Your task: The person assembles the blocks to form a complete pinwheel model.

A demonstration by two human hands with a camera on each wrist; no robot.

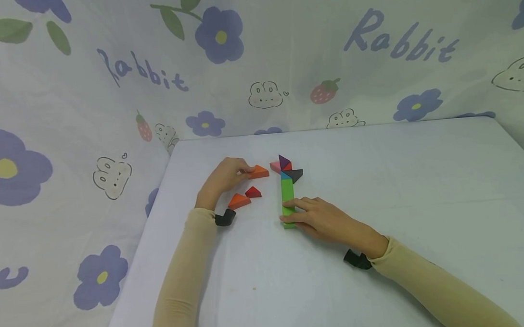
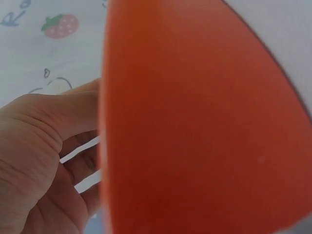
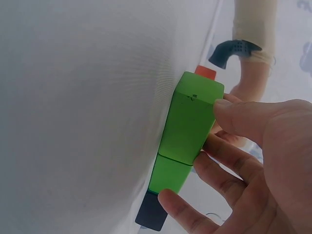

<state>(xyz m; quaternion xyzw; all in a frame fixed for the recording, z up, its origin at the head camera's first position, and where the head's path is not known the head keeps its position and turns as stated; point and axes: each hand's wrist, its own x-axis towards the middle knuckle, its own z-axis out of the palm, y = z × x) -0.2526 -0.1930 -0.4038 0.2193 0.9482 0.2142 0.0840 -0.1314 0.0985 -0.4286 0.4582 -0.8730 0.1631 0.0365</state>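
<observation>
My left hand pinches an orange triangular block left of the assembled blocks. In the left wrist view, another orange triangular block fills most of the picture and hides the fingertips of that hand. My right hand rests its fingers across the green blocks, which lie end to end in an upright strip. In the right wrist view its thumb touches the nearer green block's edge. At the strip's far end are a blue triangle, a dark grey triangle, and pink, red and purple triangles.
Between the left wrist and the green strip lie a loose orange triangle and a small red triangle. A white cloth covers the table. A printed curtain hangs along its back and left sides.
</observation>
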